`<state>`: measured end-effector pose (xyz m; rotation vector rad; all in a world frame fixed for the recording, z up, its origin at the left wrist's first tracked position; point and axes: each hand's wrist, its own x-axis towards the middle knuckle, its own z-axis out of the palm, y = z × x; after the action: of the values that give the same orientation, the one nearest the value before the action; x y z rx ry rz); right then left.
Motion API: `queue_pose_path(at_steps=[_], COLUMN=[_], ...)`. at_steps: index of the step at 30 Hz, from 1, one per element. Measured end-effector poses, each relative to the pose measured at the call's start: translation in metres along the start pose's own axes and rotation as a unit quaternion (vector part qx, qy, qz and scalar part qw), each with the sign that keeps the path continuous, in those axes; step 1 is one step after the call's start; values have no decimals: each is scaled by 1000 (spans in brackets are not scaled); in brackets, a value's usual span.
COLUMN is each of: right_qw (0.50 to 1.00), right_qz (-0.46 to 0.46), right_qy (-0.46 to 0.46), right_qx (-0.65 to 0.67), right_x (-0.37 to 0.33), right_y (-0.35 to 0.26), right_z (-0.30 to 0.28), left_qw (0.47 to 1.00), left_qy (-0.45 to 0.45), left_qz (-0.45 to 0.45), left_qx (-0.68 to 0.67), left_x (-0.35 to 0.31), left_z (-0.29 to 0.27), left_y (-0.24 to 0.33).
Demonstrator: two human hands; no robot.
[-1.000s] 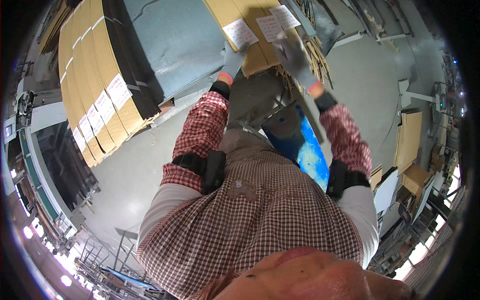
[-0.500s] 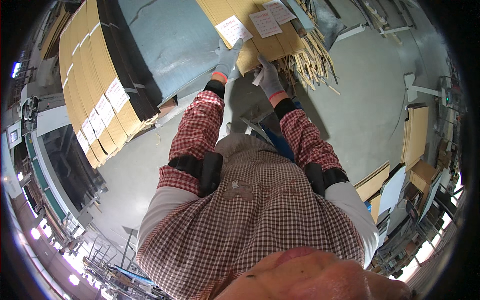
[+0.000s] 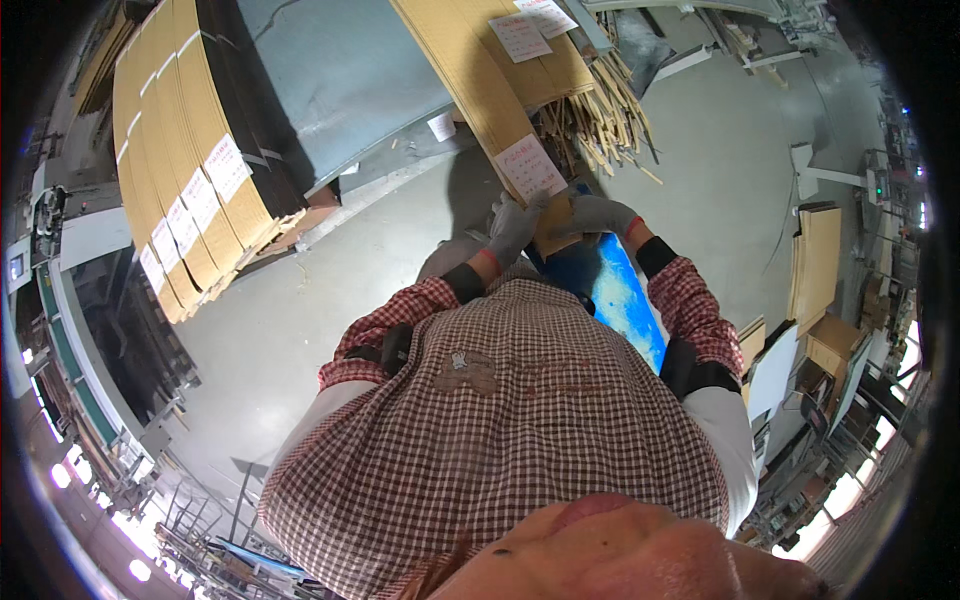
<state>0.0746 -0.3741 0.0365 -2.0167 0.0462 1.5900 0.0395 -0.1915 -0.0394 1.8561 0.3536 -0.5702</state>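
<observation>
A long, flat length of brown cardboard [image 3: 480,105] slants down from the stack toward my body, with a white printed label [image 3: 530,167] near its close end. My left hand [image 3: 513,224], in a grey glove, grips the left side of that end, just below the label. On the opposite side my right hand [image 3: 598,214], also gloved in grey, is closed round the end corner. Some fingers of both hands are hidden by the cardboard. Beyond it lies the rest of the cardboard stack [image 3: 556,75], bearing two more labels [image 3: 521,37].
Bundled cardboard [image 3: 185,150] with labels stands on the left of the grey table [image 3: 340,85]. Thin strips [image 3: 610,120] jut from beneath the right-hand stack. A blue panel [image 3: 625,295] is low by my right forearm. White paper [image 3: 441,126] hangs at the table edge. Boards [image 3: 815,265] lean at right.
The labelled cardboard length has come off the stack's edge toward my body. Both hands have drawn back with it, and more of the blue panel shows.
</observation>
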Motion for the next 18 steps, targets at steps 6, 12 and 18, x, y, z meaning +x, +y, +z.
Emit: queue_pose_path(at_steps=[6,12,18], right_qw=[993,881,958], right_qz=[-38,-423,-265], right_qy=[70,139,-97], right_qx=[-91,-158,-39], right_x=[-49,-106,-103], right_y=[-7,-84,-149], right_z=[-34,-18,-37], left_qw=[959,975,925], left_qy=[-171,-97,-209], left_qz=[3,192,111], left_qx=[-227,-62,-296], left_x=[14,-70,-72], left_z=[-20,-108,-137], left_y=[-6,80,87])
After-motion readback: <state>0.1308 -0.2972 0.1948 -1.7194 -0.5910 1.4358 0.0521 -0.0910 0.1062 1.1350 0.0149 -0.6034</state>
